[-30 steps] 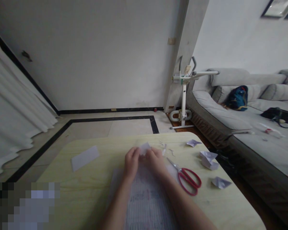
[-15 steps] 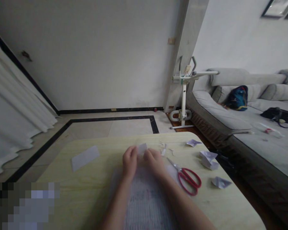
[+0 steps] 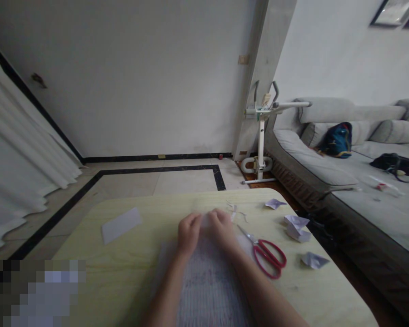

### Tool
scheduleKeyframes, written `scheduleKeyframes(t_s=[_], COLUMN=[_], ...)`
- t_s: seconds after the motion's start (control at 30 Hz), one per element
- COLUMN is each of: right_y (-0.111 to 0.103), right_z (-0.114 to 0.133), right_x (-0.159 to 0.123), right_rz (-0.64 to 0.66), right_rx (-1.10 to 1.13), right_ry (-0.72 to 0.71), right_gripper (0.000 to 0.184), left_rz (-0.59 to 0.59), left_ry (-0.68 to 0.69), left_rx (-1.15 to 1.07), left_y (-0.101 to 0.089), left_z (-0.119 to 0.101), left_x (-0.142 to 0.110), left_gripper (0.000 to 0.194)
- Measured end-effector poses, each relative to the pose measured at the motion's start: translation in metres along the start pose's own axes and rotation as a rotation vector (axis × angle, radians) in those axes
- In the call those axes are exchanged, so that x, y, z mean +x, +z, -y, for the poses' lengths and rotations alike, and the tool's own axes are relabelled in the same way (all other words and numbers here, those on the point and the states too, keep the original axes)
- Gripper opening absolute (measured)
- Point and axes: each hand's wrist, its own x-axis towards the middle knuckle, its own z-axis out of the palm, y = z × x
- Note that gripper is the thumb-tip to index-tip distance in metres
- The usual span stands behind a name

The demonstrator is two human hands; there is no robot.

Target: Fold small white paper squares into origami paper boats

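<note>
Between my two hands is a small white piece of paper (image 3: pixel 206 221), pinched from both sides. My left hand (image 3: pixel 189 232) is closed on its left edge, and my right hand (image 3: pixel 221 227) grips the right side. Both hands are over the far end of a written sheet (image 3: pixel 209 290), which lies under my forearms. Red-handled scissors (image 3: pixel 266 254) rest on the table to the right of my right forearm. Thin paper scraps (image 3: pixel 234 211) lie just beyond my right hand.
Folded paper pieces (image 3: pixel 296 227) stand along the right side of the wooden table (image 3: pixel 122 281). A white paper rectangle (image 3: pixel 121 225) lies at the left. Past the table are an exercise machine (image 3: pixel 261 136) and a grey sofa (image 3: pixel 378 204).
Both hands have shifted slightly and the fingertips have come nearer each other. Less of the small paper stands up between them. The scissors and folded pieces stay in place.
</note>
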Motion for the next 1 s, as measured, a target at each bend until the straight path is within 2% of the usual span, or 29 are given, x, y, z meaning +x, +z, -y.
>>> scheduleKeyframes(t_s=[0.27,0.5,0.6,0.8,1.0], right_y=[0.002,0.000,-0.001,-0.001,-0.001], right_z=[0.006,0.001,0.001,0.004,0.002], right_x=[-0.004,0.000,0.001,0.001,0.001], right_rz=[0.051,-0.027,-0.054,-0.107,-0.084], right_rx=[0.028,0.042,0.039,0.049,0.043], right_ry=[0.005,0.014,-0.006,-0.006,-0.005], right_gripper=[0.026,0.028,0.030,0.031,0.034], left_rz=[-0.023,0.150,0.184,0.169,0.164], left_ry=[-0.076,-0.092,-0.087,-0.072,-0.067], left_rx=[-0.125,-0.092,-0.080,-0.031,-0.065], left_y=[0.000,0.000,0.001,0.004,0.003], left_z=[-0.009,-0.006,-0.004,-0.001,0.003], left_x=[-0.002,-0.005,-0.005,-0.003,-0.002], left_gripper=[0.026,0.030,0.032,0.034,0.032])
